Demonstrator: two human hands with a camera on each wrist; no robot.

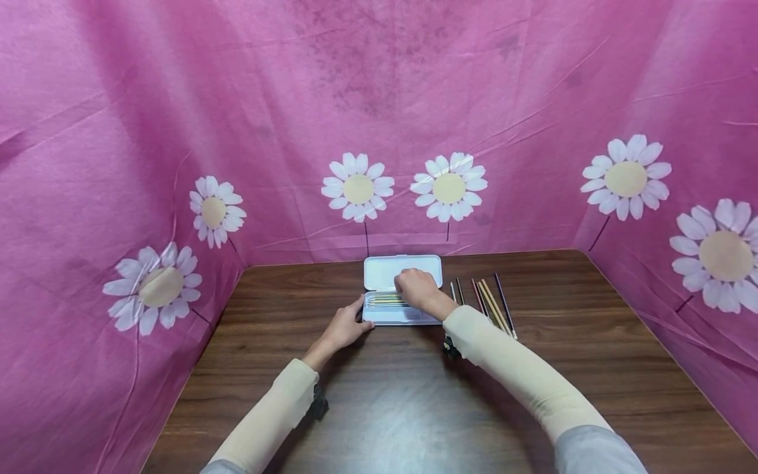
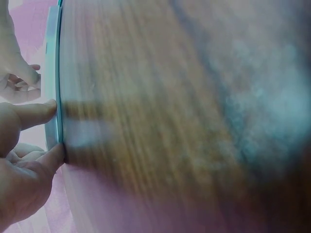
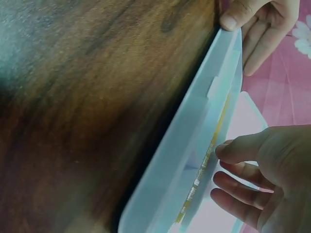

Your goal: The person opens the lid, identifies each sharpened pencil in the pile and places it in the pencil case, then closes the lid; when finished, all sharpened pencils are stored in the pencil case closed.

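Note:
A white pencil case lies with its lid raised at the back. Several pencils are in its tray, and in the right wrist view a yellow pencil runs along the inside. My left hand holds the case's left end, the thumb on the front corner and the fingers at the side. Over the tray is my right hand, its fingers loosely bent just above the pencils. Nothing shows between those fingers in the right wrist view. The hand hides part of the tray from the head camera.
Several loose pencils lie right of the case, partly behind the right sleeve. The brown wooden table meets a pink curtain with daisies at the back and sides.

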